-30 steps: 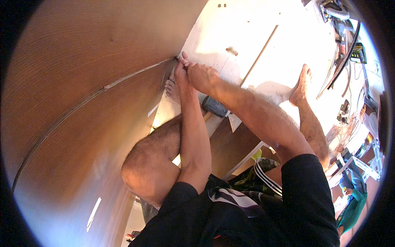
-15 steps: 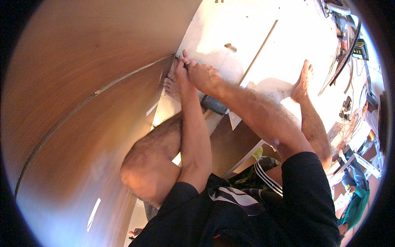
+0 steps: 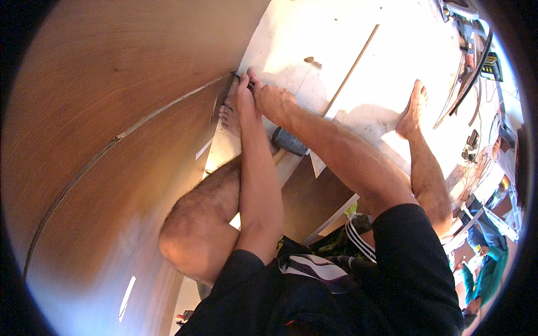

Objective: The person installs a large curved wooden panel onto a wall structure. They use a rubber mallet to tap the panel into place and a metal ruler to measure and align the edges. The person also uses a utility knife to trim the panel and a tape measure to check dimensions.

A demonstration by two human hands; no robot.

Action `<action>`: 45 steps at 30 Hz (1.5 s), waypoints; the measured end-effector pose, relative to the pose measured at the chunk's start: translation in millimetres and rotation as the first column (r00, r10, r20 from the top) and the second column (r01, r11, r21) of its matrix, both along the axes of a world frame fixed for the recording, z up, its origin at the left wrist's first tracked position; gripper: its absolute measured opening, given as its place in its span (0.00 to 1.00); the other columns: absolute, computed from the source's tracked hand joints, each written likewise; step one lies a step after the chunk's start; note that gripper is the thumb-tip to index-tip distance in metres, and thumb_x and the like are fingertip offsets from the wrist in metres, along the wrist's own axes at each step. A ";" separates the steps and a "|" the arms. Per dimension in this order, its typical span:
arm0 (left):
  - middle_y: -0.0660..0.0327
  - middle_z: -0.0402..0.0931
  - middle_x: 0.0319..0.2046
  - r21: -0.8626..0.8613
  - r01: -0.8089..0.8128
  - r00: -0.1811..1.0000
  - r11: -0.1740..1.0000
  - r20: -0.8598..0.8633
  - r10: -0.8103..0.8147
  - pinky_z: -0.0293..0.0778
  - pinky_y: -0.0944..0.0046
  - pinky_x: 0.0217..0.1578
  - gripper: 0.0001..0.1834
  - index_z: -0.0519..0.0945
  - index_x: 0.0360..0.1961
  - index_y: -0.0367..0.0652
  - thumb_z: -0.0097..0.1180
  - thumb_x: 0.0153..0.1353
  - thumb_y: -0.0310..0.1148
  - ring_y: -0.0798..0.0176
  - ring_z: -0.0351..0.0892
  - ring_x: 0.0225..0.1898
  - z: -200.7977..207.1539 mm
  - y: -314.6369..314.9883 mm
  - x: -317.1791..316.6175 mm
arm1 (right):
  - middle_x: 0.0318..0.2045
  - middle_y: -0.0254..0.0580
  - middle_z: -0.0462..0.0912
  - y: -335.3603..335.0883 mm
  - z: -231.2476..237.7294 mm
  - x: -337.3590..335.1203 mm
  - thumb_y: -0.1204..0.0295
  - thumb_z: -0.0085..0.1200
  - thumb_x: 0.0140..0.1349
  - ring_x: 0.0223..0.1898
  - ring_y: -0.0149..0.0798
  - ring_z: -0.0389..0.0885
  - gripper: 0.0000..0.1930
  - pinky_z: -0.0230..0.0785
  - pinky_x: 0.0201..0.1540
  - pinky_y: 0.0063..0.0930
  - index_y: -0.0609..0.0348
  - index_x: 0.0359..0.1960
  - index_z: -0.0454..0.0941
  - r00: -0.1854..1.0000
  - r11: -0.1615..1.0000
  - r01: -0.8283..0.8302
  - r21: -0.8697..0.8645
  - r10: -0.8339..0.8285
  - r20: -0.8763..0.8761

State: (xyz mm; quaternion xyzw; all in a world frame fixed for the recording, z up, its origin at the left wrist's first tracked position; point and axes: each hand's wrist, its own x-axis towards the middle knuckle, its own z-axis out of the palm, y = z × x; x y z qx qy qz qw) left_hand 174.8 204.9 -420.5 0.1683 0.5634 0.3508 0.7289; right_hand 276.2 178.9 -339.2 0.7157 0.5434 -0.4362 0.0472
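Grip | left hand: partly curled | right hand: curled, beside it | contents unclear | brown panel near

Brown panel blocks left; mallet behind right hand; floor ahead open.

Left grip just right of left foot; right grip farther right, touching left, finger closure unclear. Left forearm reaches up toward foot; right forearm slants in from its right.
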 end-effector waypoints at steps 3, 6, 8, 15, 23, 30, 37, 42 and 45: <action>0.63 0.80 0.40 -0.054 -0.041 0.997 0.998 0.061 0.044 0.71 0.67 0.49 0.15 0.83 0.47 0.41 0.52 0.75 0.40 0.65 0.78 0.45 -11.6 0.5 -4.0 | 0.46 0.54 0.90 0.0 12.2 3.0 0.65 0.50 0.73 0.43 0.55 0.92 0.38 0.83 0.47 0.53 0.61 0.81 0.49 0.999 0.999 -0.031 -0.022 0.030 -0.029; 0.59 0.82 0.44 -0.110 -0.120 0.980 0.987 0.145 0.136 0.75 0.61 0.51 0.15 0.81 0.52 0.38 0.50 0.75 0.38 0.60 0.81 0.46 -32.8 -17.2 -6.6 | 0.46 0.57 0.90 -18.1 24.5 10.8 0.66 0.56 0.69 0.44 0.55 0.92 0.40 0.83 0.47 0.54 0.65 0.79 0.54 0.995 0.995 -0.095 0.006 0.095 -0.026; 0.57 0.83 0.46 -0.164 -0.134 0.980 0.977 0.125 0.155 0.78 0.58 0.51 0.16 0.80 0.54 0.37 0.50 0.75 0.37 0.57 0.83 0.46 -35.5 -29.4 -2.5 | 0.45 0.60 0.89 -24.6 33.8 19.9 0.67 0.58 0.67 0.43 0.55 0.92 0.37 0.84 0.45 0.55 0.67 0.75 0.60 0.983 0.983 -0.172 -0.065 0.167 -0.080; 0.60 0.79 0.31 -0.281 0.096 0.979 0.955 -0.146 -0.141 0.77 0.66 0.32 0.16 0.82 0.43 0.31 0.57 0.74 0.38 0.64 0.79 0.31 43.0 -35.4 7.2 | 0.41 0.67 0.88 -14.1 64.4 47.7 0.69 0.51 0.67 0.37 0.55 0.92 0.23 0.85 0.32 0.51 0.77 0.58 0.76 0.860 0.838 -0.011 -0.545 -0.270 -0.434; 0.61 0.76 0.23 -0.037 0.817 0.427 0.575 -0.632 -0.647 0.67 0.65 0.23 0.20 0.80 0.33 0.38 0.52 0.76 0.45 0.70 0.70 0.20 336.0 -34.8 22.9 | 0.64 0.50 0.81 -12.1 -98.5 -16.5 0.78 0.50 0.62 0.61 0.43 0.82 0.30 0.79 0.58 0.32 0.64 0.69 0.73 0.150 0.424 0.868 -0.261 -0.723 -0.674; 0.34 0.83 0.38 0.140 0.962 0.270 0.233 -0.402 -0.875 0.81 0.53 0.44 0.28 0.69 0.66 0.19 0.50 0.75 0.34 0.39 0.88 0.41 377.4 -49.6 27.5 | 0.71 0.46 0.74 44.6 -149.7 -105.9 0.84 0.44 0.63 0.56 0.35 0.78 0.34 0.73 0.52 0.24 0.67 0.75 0.64 -0.146 0.133 0.956 -0.261 -0.555 -0.819; 0.30 0.79 0.36 0.513 0.818 0.507 0.259 -0.433 -0.745 0.80 0.47 0.40 0.30 0.62 0.66 0.13 0.51 0.75 0.32 0.36 0.85 0.37 383.0 -53.2 38.9 | 0.71 0.44 0.74 37.4 -114.8 -88.4 0.83 0.44 0.63 0.54 0.34 0.78 0.34 0.71 0.51 0.24 0.67 0.75 0.64 -0.219 0.146 0.920 -0.364 -0.578 -0.786; 0.31 0.79 0.35 0.539 0.809 0.525 0.235 -0.481 -0.702 0.80 0.47 0.36 0.31 0.62 0.67 0.12 0.52 0.75 0.32 0.37 0.86 0.32 399.6 -40.5 53.2 | 0.70 0.42 0.76 34.9 -80.0 -67.8 0.82 0.44 0.63 0.52 0.34 0.77 0.33 0.70 0.50 0.24 0.67 0.74 0.65 -0.298 0.187 0.848 -0.497 -0.607 -0.737; 0.32 0.80 0.35 0.630 0.744 0.563 0.221 -0.413 -0.716 0.81 0.48 0.34 0.32 0.62 0.67 0.12 0.52 0.75 0.32 0.38 0.86 0.31 398.4 -46.6 60.7 | 0.66 0.40 0.80 45.7 -84.9 -62.9 0.80 0.45 0.63 0.51 0.35 0.78 0.32 0.69 0.51 0.26 0.66 0.73 0.67 -0.193 0.158 0.920 -0.359 -0.616 -0.764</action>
